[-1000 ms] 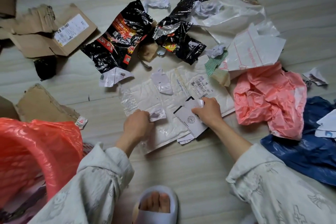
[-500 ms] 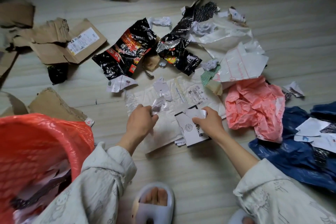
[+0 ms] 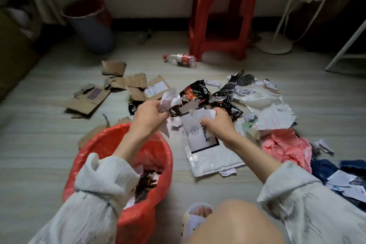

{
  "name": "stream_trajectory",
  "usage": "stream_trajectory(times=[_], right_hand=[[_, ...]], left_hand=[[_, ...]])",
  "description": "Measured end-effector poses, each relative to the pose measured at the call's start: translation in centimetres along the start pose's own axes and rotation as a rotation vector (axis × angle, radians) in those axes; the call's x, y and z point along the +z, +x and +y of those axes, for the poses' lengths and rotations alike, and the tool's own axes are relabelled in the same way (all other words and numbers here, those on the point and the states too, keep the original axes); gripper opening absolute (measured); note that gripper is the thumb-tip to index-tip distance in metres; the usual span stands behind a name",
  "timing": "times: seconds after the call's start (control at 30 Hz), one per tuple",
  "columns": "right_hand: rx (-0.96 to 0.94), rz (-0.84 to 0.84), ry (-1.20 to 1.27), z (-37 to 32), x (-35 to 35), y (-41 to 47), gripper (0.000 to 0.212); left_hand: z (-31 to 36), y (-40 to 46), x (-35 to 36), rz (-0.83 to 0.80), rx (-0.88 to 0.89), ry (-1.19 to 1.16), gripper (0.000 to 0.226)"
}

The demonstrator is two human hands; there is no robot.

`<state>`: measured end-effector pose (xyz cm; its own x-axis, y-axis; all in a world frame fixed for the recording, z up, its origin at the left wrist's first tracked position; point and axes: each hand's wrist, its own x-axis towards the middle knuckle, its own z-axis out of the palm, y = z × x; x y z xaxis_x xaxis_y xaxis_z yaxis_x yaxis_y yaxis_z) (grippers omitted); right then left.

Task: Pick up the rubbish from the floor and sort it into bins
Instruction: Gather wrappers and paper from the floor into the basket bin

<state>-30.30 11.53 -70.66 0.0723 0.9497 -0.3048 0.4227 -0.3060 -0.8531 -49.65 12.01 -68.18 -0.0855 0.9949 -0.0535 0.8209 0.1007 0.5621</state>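
Hard to read: print on the paper scraps is blurred, and the left hand's fingers are mostly behind its own knuckles. Bin contents are half hidden by the left sleeve (image 3: 103, 176); only dark and white bits show. Bottom edge cuts off both arms; a bare knee (image 3: 233, 222) blocks the floor in the lower middle, with a white slipper (image 3: 195, 218) peeking out beside it. Top corners are dark, detail lost.

Left hand (image 3: 147, 119) is raised over the far rim of the red-lined bin (image 3: 118, 164), fingers closed around crumpled white paper scraps (image 3: 169, 99) that stick out above the fist. Forearm slopes up from the bin.

Right hand (image 3: 216, 125) is at the same height, just right of the left, apart from it, fingers clamped on a white card with a black border (image 3: 200, 136) plus a torn white piece at the top. Card hangs down from the grip, over a white padded mailer (image 3: 212, 160) lying on the floor (image 3: 39, 144).

Rest of the rubbish is on the floor beyond and right of the hands: black snack wrappers (image 3: 196, 91), torn cardboard (image 3: 118, 89) to the left, white plastic bags (image 3: 263, 103), a pink bag (image 3: 287, 146), a dark blue bag (image 3: 324, 168) with paper on it at the right edge, a plastic bottle (image 3: 181, 59) on its side near a red stool (image 3: 223, 16). Second bin (image 3: 91, 25) stands by the wall, back left.
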Motion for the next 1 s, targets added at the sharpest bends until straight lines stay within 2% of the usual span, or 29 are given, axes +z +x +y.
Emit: stream_trajectory(times=[0.13,0.2,0.3,0.4,0.5,0.53,0.63,0.7,0.73,0.8,0.87,1.0], right_hand=[[-0.055,-0.14,-0.06,-4.2,5.7,-2.1,0.008],[-0.086,-0.209,-0.178,-6.0,8.3,-2.9,0.007],[-0.14,-0.281,-0.357,-7.9,11.7,-3.5,0.026],[-0.168,-0.329,-0.449,-8.0,13.8,-3.6,0.03],[-0.174,-0.426,-0.491,-7.3,15.2,-3.5,0.043],[-0.178,-0.464,-0.482,-7.2,15.4,-3.6,0.049],[-0.217,-0.544,-0.554,-6.5,15.4,-3.8,0.07],[-0.217,-0.565,-0.589,-6.2,14.9,-4.0,0.075],[-0.202,-0.576,-0.559,-6.2,14.5,-4.2,0.071],[-0.155,-0.582,-0.497,-6.3,13.7,-4.5,0.063],[-0.13,-0.571,-0.483,-6.3,13.0,-4.6,0.055],[-0.088,-0.55,-0.42,-7.0,10.8,-4.4,0.051]], left_hand=[[-6.7,-3.9,-4.0,-0.083,-0.193,0.026,0.014],[-9.9,-5.9,-4.4,-0.11,-0.281,0.043,0.017],[-13.5,-8.1,-3.6,-0.131,-0.386,0.02,0.026],[-15.4,-8.7,-2.3,-0.158,-0.435,-0.001,0.022],[-16.4,-8.4,-1.1,-0.134,-0.463,-0.024,0.012],[-16.6,-8.2,-0.7,-0.134,-0.478,-0.014,0.019],[-16.4,-8.0,-0.1,-0.251,-0.552,-0.008,0.062],[-16.1,-7.8,-0.2,-0.287,-0.552,-0.084,0.082],[-16.1,-7.7,-0.3,-0.296,-0.545,-0.106,0.083],[-15.8,-7.6,-1.0,-0.299,-0.514,-0.065,0.068],[-15.4,-7.4,-1.6,-0.23,-0.467,-0.028,0.055],[-12.8,-6.7,-2.3,-0.068,-0.286,-0.06,0.048]])
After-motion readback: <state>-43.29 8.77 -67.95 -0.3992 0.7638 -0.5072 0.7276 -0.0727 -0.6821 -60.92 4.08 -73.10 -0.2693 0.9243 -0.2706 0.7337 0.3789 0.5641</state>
